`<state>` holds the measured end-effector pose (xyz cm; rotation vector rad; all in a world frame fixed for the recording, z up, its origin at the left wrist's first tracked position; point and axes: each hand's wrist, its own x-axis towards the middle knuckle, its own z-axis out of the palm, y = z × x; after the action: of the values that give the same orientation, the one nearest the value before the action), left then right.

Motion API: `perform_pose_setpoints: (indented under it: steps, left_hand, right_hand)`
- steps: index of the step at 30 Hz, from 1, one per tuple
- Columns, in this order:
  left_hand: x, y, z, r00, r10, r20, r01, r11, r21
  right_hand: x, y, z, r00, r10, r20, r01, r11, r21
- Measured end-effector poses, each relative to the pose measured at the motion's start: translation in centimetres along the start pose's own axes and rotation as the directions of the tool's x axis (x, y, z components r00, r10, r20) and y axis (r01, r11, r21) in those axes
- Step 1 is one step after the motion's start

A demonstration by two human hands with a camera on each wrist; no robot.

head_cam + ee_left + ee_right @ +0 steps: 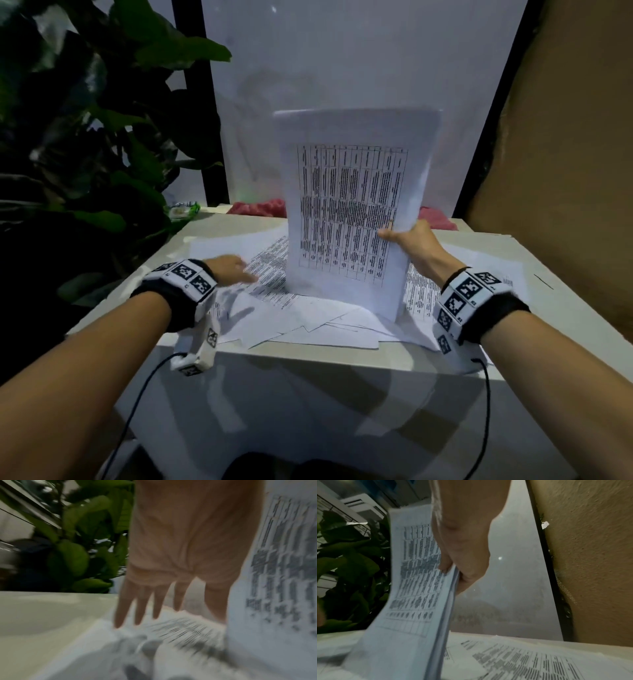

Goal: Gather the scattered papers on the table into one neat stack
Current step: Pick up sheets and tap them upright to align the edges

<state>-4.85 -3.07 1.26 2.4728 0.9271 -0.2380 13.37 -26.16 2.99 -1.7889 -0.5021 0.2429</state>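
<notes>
At the far left, a large-leaved green plant (113, 144) is seen beside the white table (534, 260). A small green-and-white packet (183, 209) lies at the table's far-left corner, just by the leaves.

The left hand (227, 269) is laid palm-down over the scattered papers (308, 325) on the left part of the table. In the left wrist view its fingers (123, 609) are seen straight and slightly spread, with the tips touching the printed sheets; nothing is gripped by them. A marker-covered wrist band (185, 277) is worn behind this hand, and a black cable hangs from it.

In the middle, a gathered sheaf of papers (349, 212) is held upright, its lower edge resting on the loose sheets below. A printed table of dark text is carried on its front page. Behind it, red cloth (260, 207) lies at the far edge of the table, showing on both sides of the sheaf.

The sheaf's right edge is pinched by the right hand (412, 240), with the thumb pressed on the front page and the other fingers curled behind; in the right wrist view the edges of several sheets are seen clamped together. More printed sheets lie flat beneath and to the right of this hand.

At the far right, a brown rough-textured wall (565, 137) stands close to the table. No containers are shown; all papers lie on the bare tabletop or are held in the 1 sheaf.
</notes>
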Motion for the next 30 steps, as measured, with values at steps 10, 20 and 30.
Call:
perform_pose_setpoints:
  steps: [10,20,30]
  left_hand:
    - [3.3,-5.0,2.5,0.976,-0.216,-0.006,0.214,0.96,0.18]
    - [6.1,-4.7,3.1,0.912,-0.385,-0.141,0.342,0.905,-0.254]
    - [7.3,-5.1,2.5,0.885,-0.446,-0.132,0.215,0.644,-0.734]
  right_hand:
    - [2.6,0.9,-0.3,0.992,-0.065,-0.111,0.063,0.998,-0.019]
    - [2.9,3.0,-1.0,0.949,0.314,-0.009,-0.291,0.869,-0.4]
    - [3.2,3.0,-1.7,0.97,0.245,0.005,-0.228,0.91,-0.347]
